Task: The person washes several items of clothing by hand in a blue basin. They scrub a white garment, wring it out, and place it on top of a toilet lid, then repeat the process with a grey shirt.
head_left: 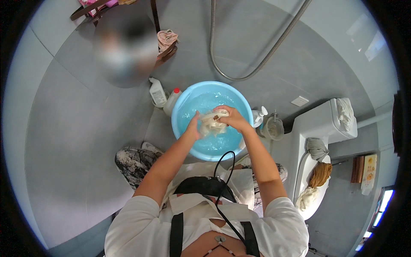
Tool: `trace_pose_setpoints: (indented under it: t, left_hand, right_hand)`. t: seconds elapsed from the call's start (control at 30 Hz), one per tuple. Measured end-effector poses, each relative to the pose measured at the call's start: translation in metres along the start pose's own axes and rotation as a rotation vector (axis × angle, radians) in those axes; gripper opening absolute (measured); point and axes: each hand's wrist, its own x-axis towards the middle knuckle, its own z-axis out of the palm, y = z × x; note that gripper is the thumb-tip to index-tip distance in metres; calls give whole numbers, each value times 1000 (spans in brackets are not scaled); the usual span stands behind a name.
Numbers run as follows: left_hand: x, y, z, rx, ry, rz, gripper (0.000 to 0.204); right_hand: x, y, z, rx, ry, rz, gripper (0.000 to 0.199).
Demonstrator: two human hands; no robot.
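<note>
A wet cream cloth [211,126] with a small brown patch is bunched up over the water in a light blue round basin [176,112]. My right hand [232,118] grips its right side, fingers curled over the top. Along the left side of the cloth, my left hand [194,127] holds on with its thumb pointing up; its other fingers are partly hidden. Both forearms reach over the basin's near rim.
Two white bottles, one with a spray head [157,92] and one red-capped [173,101], stand left of the basin. A pump bottle [259,115] and clear cup [274,128] are right. A white toilet [302,183] bears several cloths. A metal hose [262,64] hangs beyond.
</note>
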Motion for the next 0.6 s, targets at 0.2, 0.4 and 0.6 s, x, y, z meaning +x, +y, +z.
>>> trace_pose_setpoints:
  t: [0.2,0.4,0.6]
  left_hand:
    - [-8,6,24,-153,-335,132,51]
    - [-16,14,58,-62,-303,362,47]
    - [-22,1,94,353,-175,730,36]
  right_hand:
    - [-25,-25,-14,323,-94,-59,51]
    - [-23,-3,2,315,278,-72,50]
    - [-2,11,29,-322,658,-542,49]
